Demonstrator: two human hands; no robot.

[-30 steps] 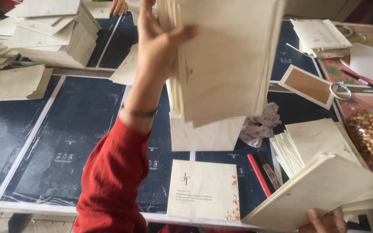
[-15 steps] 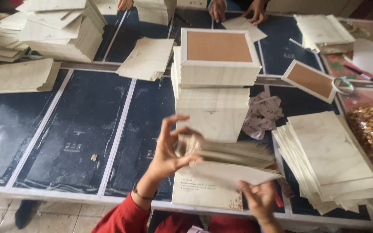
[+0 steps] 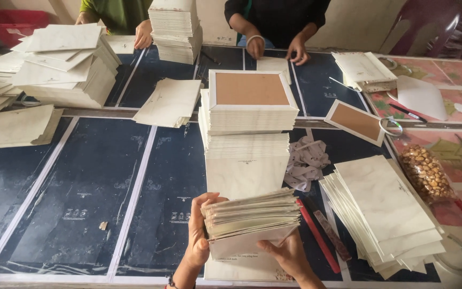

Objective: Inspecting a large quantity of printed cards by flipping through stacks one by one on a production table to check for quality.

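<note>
**Squaring a bundle of cards at the near edge**

The bundle of pale cards [image 3: 252,214] sits low at the near middle of the table [image 3: 81,182], held flat between both hands. The left hand [image 3: 198,230] clasps its left end, thumb over the top; the right hand [image 3: 287,256] cups it from beneath, fingers curled on the lower sheets. Its edges look uneven, so an even grip at both ends would likely keep the sheets from fanning. Just beyond stands a tall card stack [image 3: 247,134] topped by a brown-faced board [image 3: 250,89]. A fanned pile [image 3: 386,214] lies right, a red pen [image 3: 319,235] between them.
</note>
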